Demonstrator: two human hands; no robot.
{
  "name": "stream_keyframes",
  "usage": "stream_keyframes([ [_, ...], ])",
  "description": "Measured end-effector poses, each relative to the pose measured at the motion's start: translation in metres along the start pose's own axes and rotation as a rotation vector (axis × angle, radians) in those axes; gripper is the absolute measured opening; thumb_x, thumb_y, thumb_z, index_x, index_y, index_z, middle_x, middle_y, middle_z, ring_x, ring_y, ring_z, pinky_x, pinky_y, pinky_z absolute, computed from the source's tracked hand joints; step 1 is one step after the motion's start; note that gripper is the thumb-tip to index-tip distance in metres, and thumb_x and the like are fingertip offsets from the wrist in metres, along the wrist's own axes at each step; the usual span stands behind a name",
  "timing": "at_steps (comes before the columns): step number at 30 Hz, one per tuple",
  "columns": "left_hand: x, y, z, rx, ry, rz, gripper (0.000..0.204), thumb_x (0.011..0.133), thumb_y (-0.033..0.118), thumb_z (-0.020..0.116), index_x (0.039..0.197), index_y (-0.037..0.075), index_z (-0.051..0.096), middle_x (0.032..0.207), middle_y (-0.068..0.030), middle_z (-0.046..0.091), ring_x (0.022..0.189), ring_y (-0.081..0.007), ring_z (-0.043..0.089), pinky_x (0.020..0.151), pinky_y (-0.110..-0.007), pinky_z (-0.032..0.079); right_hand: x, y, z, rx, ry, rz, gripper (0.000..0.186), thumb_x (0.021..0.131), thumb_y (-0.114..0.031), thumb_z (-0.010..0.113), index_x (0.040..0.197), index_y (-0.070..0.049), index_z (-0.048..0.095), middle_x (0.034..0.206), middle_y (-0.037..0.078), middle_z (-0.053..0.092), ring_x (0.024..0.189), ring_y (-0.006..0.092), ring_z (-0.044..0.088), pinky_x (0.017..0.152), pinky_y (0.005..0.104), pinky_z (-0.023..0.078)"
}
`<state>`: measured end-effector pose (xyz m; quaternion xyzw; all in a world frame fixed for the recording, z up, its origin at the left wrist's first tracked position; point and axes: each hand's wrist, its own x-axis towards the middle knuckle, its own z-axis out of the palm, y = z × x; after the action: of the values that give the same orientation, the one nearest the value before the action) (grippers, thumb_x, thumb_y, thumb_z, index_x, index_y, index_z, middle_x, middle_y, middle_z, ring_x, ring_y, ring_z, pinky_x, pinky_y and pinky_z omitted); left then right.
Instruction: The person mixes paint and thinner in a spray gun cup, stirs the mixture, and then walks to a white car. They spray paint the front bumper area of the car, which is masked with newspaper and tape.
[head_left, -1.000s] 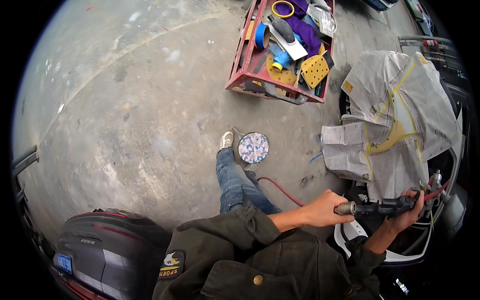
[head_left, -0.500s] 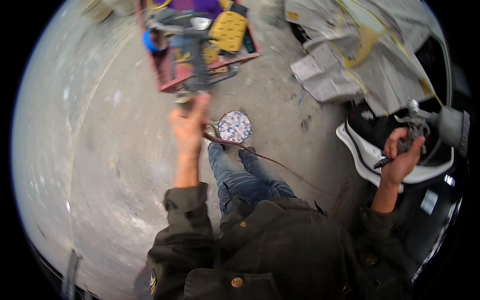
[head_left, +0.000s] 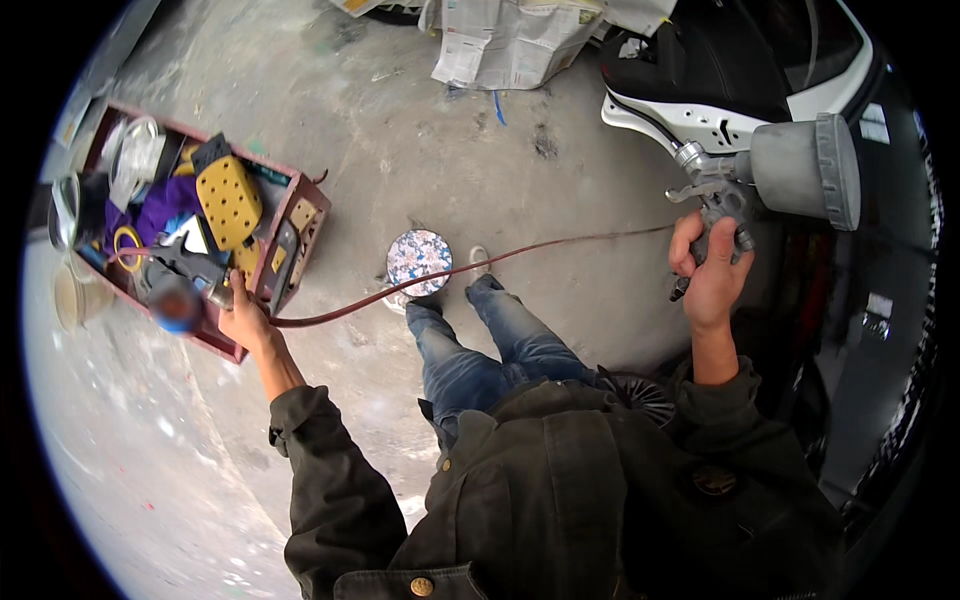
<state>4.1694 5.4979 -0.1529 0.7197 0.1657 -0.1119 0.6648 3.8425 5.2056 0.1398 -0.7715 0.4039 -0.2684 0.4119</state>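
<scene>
My left hand (head_left: 247,317) is closed on a dark tool (head_left: 188,268) with a metal fitting, held over a red tool cart (head_left: 305,210) at the left. A red hose (head_left: 342,310) runs from near that hand across the floor toward the right. My right hand (head_left: 712,268) grips a metal spray gun (head_left: 720,198), upright, with a large grey cup (head_left: 803,172) on it, in front of a white-and-black vehicle part (head_left: 735,75). The cart holds a yellow perforated pad (head_left: 228,200), a purple cloth (head_left: 165,208) and several other items.
A round floral-patterned seat top (head_left: 420,261) stands by my feet. Newspaper masking (head_left: 500,45) covers a part at the top. A pale bucket (head_left: 78,300) is beside the cart. A dark glossy vehicle panel (head_left: 880,330) lines the right side; the concrete floor (head_left: 380,140) lies between.
My hands have parted: the left moved leftward with the dark tool to over the cart, while the right took hold of the spray gun. The view has turned, shifting the cart to the left.
</scene>
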Motion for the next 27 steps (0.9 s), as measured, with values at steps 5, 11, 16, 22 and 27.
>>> stream_keyframes([
  [5,0.02,0.002,0.007,0.104,-0.014,-0.128,0.03,0.09,0.03,0.067,0.092,0.0,0.068,0.05,0.0019,0.046,0.036,-0.0096,0.04,0.035,-0.025,0.028,-0.012,0.013,-0.024,0.104,0.103,0.052,0.059,0.1,-0.048,0.043,0.059,-0.006,0.044,0.052,-0.001,0.042,0.046,0.0062,0.037,0.044,0.0237,0.026],
  [11,0.02,-0.013,-0.013,0.018,0.108,-0.076,0.043,0.09,0.042,0.064,0.069,0.01,0.045,0.05,0.004,0.039,0.035,-0.0079,0.033,0.033,-0.025,0.023,-0.012,0.031,-0.039,0.341,0.121,0.088,0.041,0.098,-0.023,0.049,0.06,-0.008,0.04,0.051,-0.001,0.042,0.045,0.0073,0.037,0.044,0.0247,0.028],
  [16,-0.047,0.002,0.002,0.051,0.157,-0.013,0.048,0.091,0.049,0.06,0.097,0.005,0.042,0.061,0.0011,0.037,0.044,-0.0091,0.034,0.036,-0.025,0.026,-0.009,0.039,-0.053,0.399,0.201,0.095,0.03,0.094,-0.013,0.052,0.065,-0.008,0.043,0.052,-0.001,0.042,0.044,0.0069,0.037,0.044,0.0249,0.03],
  [22,-0.146,-0.007,0.037,-0.177,-0.178,-0.184,0.035,0.095,0.046,0.048,0.103,0.011,0.046,0.063,0.0046,0.037,0.047,-0.0045,0.032,0.04,-0.019,0.025,0.007,0.041,-0.078,0.372,0.198,0.205,0.031,0.092,-0.009,0.054,0.063,-0.008,0.044,0.051,-0.001,0.04,0.044,0.0077,0.035,0.043,0.025,0.028],
  [27,-0.326,0.057,0.139,-0.01,-0.76,0.131,0.024,0.098,0.027,0.051,0.111,0.006,0.051,0.081,0.0023,0.049,0.068,-0.0081,0.045,0.059,-0.023,0.039,0.054,0.017,-0.1,0.708,-0.007,0.175,0.03,0.093,-0.01,0.055,0.065,-0.01,0.045,0.051,-0.003,0.038,0.044,0.0075,0.035,0.043,0.025,0.029],
])
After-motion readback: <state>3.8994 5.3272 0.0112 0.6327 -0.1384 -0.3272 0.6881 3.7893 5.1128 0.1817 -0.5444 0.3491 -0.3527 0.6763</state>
